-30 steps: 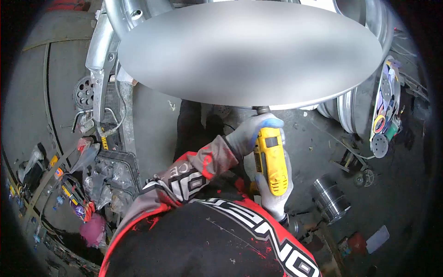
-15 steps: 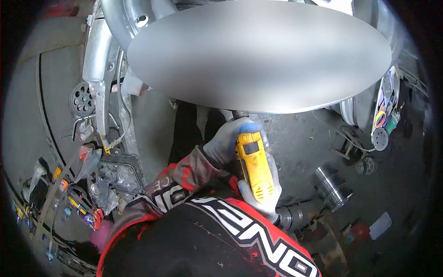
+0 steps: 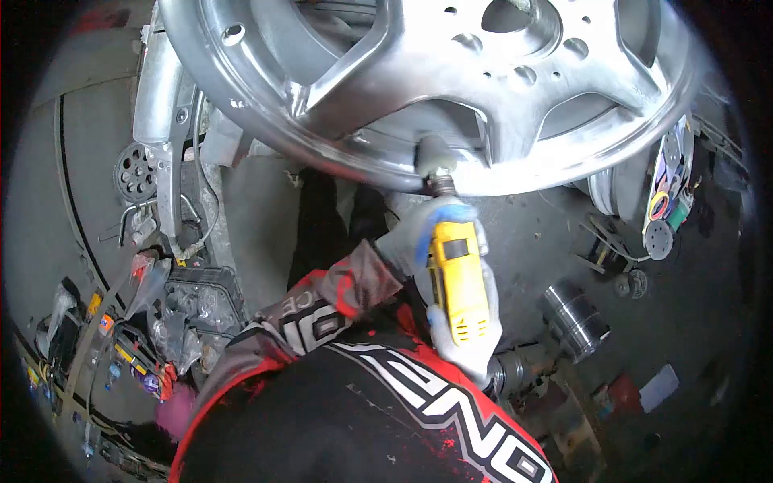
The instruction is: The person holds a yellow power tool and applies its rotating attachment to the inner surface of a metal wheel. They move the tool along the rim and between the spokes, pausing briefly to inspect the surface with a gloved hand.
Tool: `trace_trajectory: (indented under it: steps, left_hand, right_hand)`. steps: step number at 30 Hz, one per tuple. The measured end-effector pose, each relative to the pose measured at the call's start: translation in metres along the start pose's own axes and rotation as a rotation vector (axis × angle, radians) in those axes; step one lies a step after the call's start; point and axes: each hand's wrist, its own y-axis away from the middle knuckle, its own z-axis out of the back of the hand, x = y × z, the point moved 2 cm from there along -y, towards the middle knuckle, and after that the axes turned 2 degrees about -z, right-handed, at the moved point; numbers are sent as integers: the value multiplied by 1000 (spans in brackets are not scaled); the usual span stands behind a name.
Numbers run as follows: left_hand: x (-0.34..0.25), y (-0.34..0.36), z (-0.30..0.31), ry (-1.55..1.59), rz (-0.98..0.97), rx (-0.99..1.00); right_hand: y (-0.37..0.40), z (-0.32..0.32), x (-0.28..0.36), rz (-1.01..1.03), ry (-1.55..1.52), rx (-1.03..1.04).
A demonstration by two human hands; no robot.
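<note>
A bare silver alloy wheel with broad spokes fills the upper part of the head view. Both my hands, in pale gloves, are closed around a yellow die grinder. My left hand wraps the front of its body near the neck, and my right hand grips the rear. The grinder's rounded grey abrasive head is at the wheel's near rim, against or just over the metal; exact contact cannot be told. My fingers are partly hidden by the tool.
A metal frame with a cable stands on the left, beside a perforated disc. A black tray with plastic bags lies below. At right are a shiny metal cylinder and a rack of discs.
The grinder and both hands have shifted slightly right. A grey blur that covered most of the wheel is gone, so the spokes and abrasive head now show.
</note>
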Motion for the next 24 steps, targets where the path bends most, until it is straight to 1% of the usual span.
trace_trajectory:
  steps: [1, 2, 4, 5, 6, 8, 9, 11, 12, 14, 15, 16, 18, 19, 20, 22, 24]
  left_hand:
    - [-9, 8, -1, -252, -99, 30]
    - [-9, 6, -2, -254, -99, 30]
    - [-5, 3, -1, -236, -119, 16]
    - [4, -4, -2, 18, -28, 15]
    - [8, -13, -7, -9, -28, 23]
    - [17, -25, -14, 152, 34, -18]
    - [18, -27, -14, 155, 32, -18]
    - [19, -28, -12, 21, 13, 7]
    - [16, -23, -10, 19, 12, 1]
    - [3, -7, -8, -74, -64, -13]
    - [-3, 1, -10, -19, -79, -67]
    - [-3, 0, -10, -22, -75, -67]
    - [0, -1, -9, -12, -56, -105]
    - [2, -9, -10, -9, -20, -55]
    - [8, -17, -10, -80, -89, 4]
    - [17, -29, -15, 37, -68, 52]
    - [18, -30, -14, 86, -65, 57]
  right_hand:
    - [1, -4, 1, 14, 45, -24]
    - [-1, -2, 3, 15, 44, -24]
    - [-3, 3, 9, -60, -8, 20]
    - [-3, 8, 5, -43, 29, -3]
    - [2, 10, 1, -77, -18, -51]
    - [2, 20, -2, -59, 31, -72]
    - [1, 20, -2, -59, 33, -71]
    - [3, 19, -3, -65, 0, -88]
    - [2, 16, -3, -66, -4, -83]
    - [-2, 11, 1, -32, 84, -27]
    - [-3, 8, 2, 76, 159, -37]
    - [-4, 8, 3, 75, 155, -40]
    - [-5, 11, 8, 0, 130, 0]
    - [-5, 14, 8, -66, 105, -19]
    - [-3, 17, 5, -41, 95, -58]
    - [-1, 21, -3, 38, 117, -132]
    - [2, 20, 0, 1, 100, -123]
